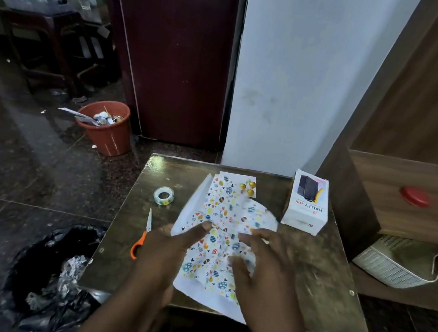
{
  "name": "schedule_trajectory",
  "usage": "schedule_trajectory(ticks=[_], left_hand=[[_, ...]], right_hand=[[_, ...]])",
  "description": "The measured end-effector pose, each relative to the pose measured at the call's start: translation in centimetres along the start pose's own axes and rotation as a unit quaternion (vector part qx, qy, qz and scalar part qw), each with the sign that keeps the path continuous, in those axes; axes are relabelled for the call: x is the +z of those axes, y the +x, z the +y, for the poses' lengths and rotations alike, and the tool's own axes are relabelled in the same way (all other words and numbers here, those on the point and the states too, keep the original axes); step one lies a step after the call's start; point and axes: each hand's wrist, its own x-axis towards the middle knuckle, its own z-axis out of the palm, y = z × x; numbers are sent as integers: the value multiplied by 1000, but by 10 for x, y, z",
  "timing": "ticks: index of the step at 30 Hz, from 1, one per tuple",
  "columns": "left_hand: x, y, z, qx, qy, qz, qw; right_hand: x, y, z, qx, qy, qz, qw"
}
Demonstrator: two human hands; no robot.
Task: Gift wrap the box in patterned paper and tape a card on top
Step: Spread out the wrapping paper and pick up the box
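Patterned paper (224, 231) lies mid-table (323, 279), both hands resting on it: left hand (170, 246) and right hand (263, 259) with fingers spread. The box (306, 206) stands at the far right corner, apart from them.

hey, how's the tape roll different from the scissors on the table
The tape roll is a small round ring, clear with a faint pattern; the scissors are long and thin, with orange handles and metal blades. The tape roll lies flat, its hole facing up, farther from the person; the scissors lie closer, blades pointing away. Both rest on the table, left of the paper, and neither hand touches them.
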Motion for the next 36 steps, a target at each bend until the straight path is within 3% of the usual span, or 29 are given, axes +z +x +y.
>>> schedule_trajectory(ticks=[2,6,10,15,17,21,24,29,31,36], left_hand=[[2,-1,0,-30,-11,-57,998],[12,-11,6,-84,-93,-162,979],[15,-19,14,-101,-110,-204,968],[10,-4,0,-80,-73,-162,981],[4,3,1,-71,-61,-143,985],[0,-3,6,22,126,-131,983],[8,-11,4,72,223,-112,966],[-16,5,17,34,142,1,989],[-31,10,23,19,140,45,989],[-56,18,35,14,214,87,973]], right_hand=[[-2,-1,-9,3,84,-31,996],[-5,-4,-29,34,139,-72,987],[-9,-5,-35,84,160,-133,975],[-7,-3,-29,66,180,-81,978],[-12,-1,-31,116,266,-53,955],[-34,7,-40,206,427,-117,873],[-33,11,-37,244,388,-97,884],[-63,26,-2,345,465,-58,813],[-82,30,18,365,448,-74,813],[-102,29,59,390,293,-144,861]])
